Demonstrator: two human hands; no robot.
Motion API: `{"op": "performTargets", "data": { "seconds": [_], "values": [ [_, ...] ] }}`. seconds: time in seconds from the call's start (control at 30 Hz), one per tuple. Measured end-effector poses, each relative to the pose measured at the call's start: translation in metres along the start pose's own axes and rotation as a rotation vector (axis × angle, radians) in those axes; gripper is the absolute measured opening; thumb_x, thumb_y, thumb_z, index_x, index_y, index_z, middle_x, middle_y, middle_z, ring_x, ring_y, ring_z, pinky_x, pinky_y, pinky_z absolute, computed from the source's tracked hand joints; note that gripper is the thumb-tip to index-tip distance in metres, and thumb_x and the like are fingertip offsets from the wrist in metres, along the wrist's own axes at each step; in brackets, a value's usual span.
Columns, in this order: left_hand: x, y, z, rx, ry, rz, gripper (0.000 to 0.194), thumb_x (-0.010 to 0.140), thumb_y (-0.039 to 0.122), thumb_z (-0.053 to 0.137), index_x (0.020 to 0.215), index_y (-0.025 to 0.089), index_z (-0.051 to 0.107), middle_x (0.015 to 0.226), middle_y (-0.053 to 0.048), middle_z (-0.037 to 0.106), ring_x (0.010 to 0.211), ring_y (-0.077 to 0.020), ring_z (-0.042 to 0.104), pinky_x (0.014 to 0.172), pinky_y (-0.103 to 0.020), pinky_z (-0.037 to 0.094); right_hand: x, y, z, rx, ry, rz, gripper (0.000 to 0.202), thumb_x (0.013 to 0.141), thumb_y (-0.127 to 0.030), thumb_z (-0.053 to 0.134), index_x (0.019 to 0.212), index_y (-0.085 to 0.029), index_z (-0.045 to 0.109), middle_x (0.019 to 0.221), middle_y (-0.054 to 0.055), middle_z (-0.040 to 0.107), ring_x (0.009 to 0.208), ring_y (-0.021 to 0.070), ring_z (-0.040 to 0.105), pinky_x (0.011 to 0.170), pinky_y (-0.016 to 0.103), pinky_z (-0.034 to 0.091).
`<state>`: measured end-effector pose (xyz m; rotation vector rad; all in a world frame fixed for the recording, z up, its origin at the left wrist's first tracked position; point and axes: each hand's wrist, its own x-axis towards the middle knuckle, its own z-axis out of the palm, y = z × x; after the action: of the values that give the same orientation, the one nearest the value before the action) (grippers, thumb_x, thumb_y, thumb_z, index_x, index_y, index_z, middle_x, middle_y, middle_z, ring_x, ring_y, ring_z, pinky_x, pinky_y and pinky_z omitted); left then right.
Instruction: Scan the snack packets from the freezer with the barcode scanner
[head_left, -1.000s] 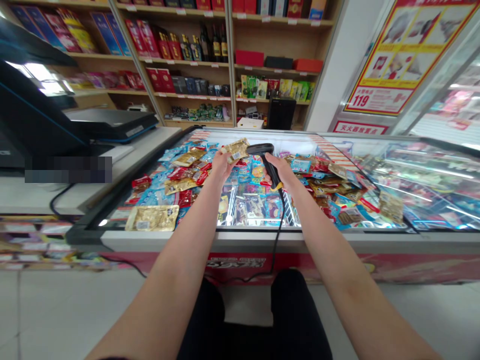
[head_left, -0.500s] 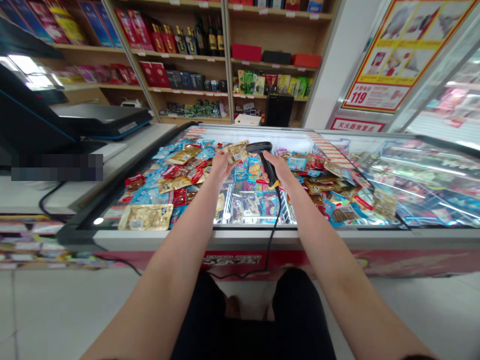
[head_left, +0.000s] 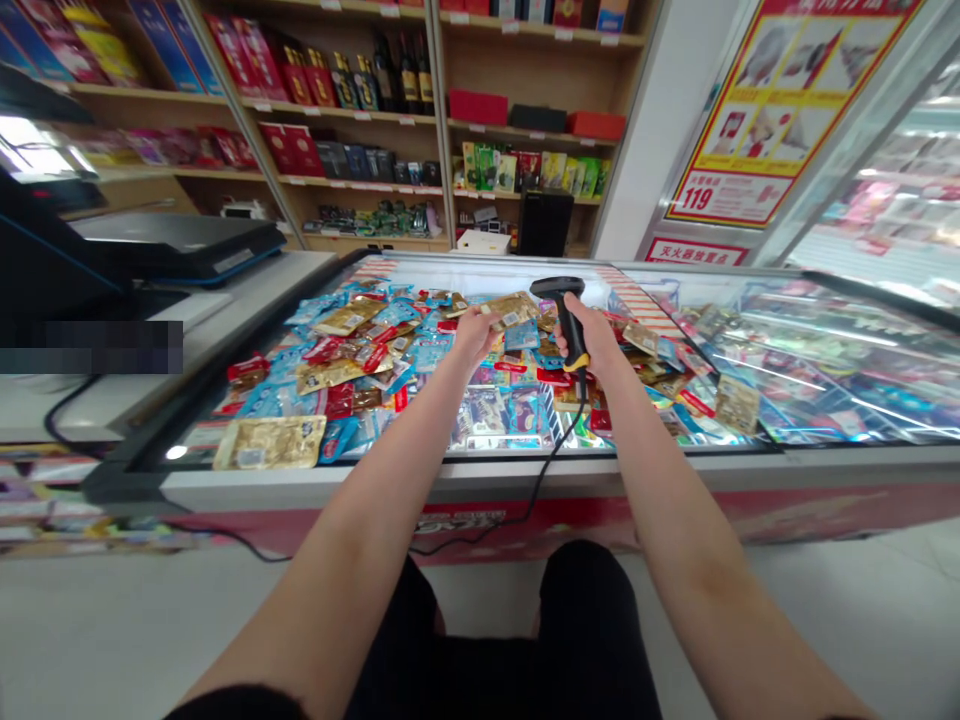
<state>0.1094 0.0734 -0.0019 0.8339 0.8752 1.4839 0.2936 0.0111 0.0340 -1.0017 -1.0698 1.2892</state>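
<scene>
My left hand (head_left: 475, 336) pinches the left end of a gold snack packet (head_left: 513, 310) above the middle of the glass-topped freezer (head_left: 375, 490). My right hand (head_left: 589, 335) wraps round the handle of a black-and-yellow barcode scanner (head_left: 571, 318), just right of the packet. The scanner's head points left, and its black cord (head_left: 551, 460) hangs down over the freezer's front edge. Left of my left hand lies a heap of blue, red and gold snack packets (head_left: 341, 345). Part of another heap of packets is behind my right hand and forearm.
One large gold packet (head_left: 270, 443) lies flat at the front left corner. A counter (head_left: 225, 300) on the left bears a black scale (head_left: 180, 245). Shelves (head_left: 360, 110) with boxes and bottles stand behind the freezer, and a yellow-red poster (head_left: 780, 110) hangs at right.
Both hands have moved to the right, carrying the gold packet and the scanner. The gap between scanner and packet looks a little wider. The camera view has shifted slightly to the right.
</scene>
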Motion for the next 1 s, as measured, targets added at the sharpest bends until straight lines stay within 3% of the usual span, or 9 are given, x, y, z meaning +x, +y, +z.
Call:
{"op": "performTargets", "data": {
  "seconds": [0.17,0.3,0.43,0.63,0.77,0.9,1.0],
  "values": [
    [-0.011,-0.023,0.016,0.425,0.082,0.126,0.038,0.057,0.009,0.085,0.072,0.023,0.052,0.087,-0.005,0.067,0.116,-0.0321,0.063,0.097,-0.039,0.053,-0.007,0.001,-0.016,-0.002,0.036,-0.009,0.041,0.090,-0.057,0.071,0.082,-0.020,0.055,0.053,-0.001,0.060,0.037,0.0111,0.051,0.031,0.022,0.041],
    [-0.018,-0.025,0.006,0.514,0.053,0.240,0.040,0.055,0.011,0.089,0.067,0.024,0.053,0.096,-0.008,0.068,0.134,-0.0348,0.050,0.112,-0.040,0.041,-0.010,0.003,-0.018,-0.024,0.020,0.010,0.042,0.088,-0.059,0.072,0.084,-0.020,0.055,0.054,-0.001,0.060,0.037,0.0115,0.052,0.032,0.022,0.042],
    [-0.021,-0.010,-0.013,0.574,0.051,0.275,0.037,0.057,0.010,0.088,0.062,0.024,0.054,0.089,-0.009,0.068,0.134,-0.0360,0.051,0.117,-0.042,0.036,-0.010,0.003,-0.011,-0.021,0.006,0.006,0.043,0.088,-0.059,0.073,0.084,-0.020,0.056,0.054,-0.001,0.061,0.037,0.0114,0.052,0.033,0.022,0.043],
    [-0.018,0.030,-0.069,0.909,0.240,0.269,0.037,0.055,0.013,0.086,0.059,0.025,0.052,0.096,-0.013,0.072,0.140,-0.0424,0.047,0.124,-0.052,0.025,-0.006,0.005,0.029,-0.025,-0.063,0.046,0.041,0.091,-0.056,0.071,0.079,-0.020,0.055,0.052,0.000,0.060,0.035,0.0111,0.050,0.032,0.022,0.041],
    [-0.015,0.051,-0.102,0.877,0.333,0.203,0.044,0.053,0.030,0.092,0.063,0.025,0.049,0.096,-0.015,0.071,0.148,-0.0431,0.037,0.124,-0.056,0.022,0.004,0.014,0.067,-0.058,-0.126,0.096,0.041,0.092,-0.054,0.070,0.075,-0.021,0.052,0.048,0.000,0.058,0.033,0.0112,0.049,0.031,0.022,0.041],
    [-0.017,0.063,-0.110,0.696,0.287,0.150,0.047,0.054,0.039,0.094,0.065,0.024,0.051,0.091,-0.016,0.067,0.151,-0.0435,0.031,0.123,-0.059,0.020,0.014,0.027,0.091,-0.088,-0.168,0.102,0.040,0.091,-0.051,0.072,0.076,-0.021,0.051,0.049,-0.001,0.059,0.032,0.0114,0.050,0.031,0.022,0.041],
    [-0.021,0.065,-0.107,0.781,0.282,0.122,0.051,0.051,0.041,0.096,0.063,0.023,0.050,0.099,-0.020,0.067,0.153,-0.0462,0.027,0.124,-0.060,0.012,0.017,0.036,0.094,-0.091,-0.175,0.106,0.039,0.092,-0.050,0.071,0.076,-0.021,0.050,0.049,-0.002,0.059,0.032,0.0113,0.050,0.030,0.022,0.041]
  ]
}}
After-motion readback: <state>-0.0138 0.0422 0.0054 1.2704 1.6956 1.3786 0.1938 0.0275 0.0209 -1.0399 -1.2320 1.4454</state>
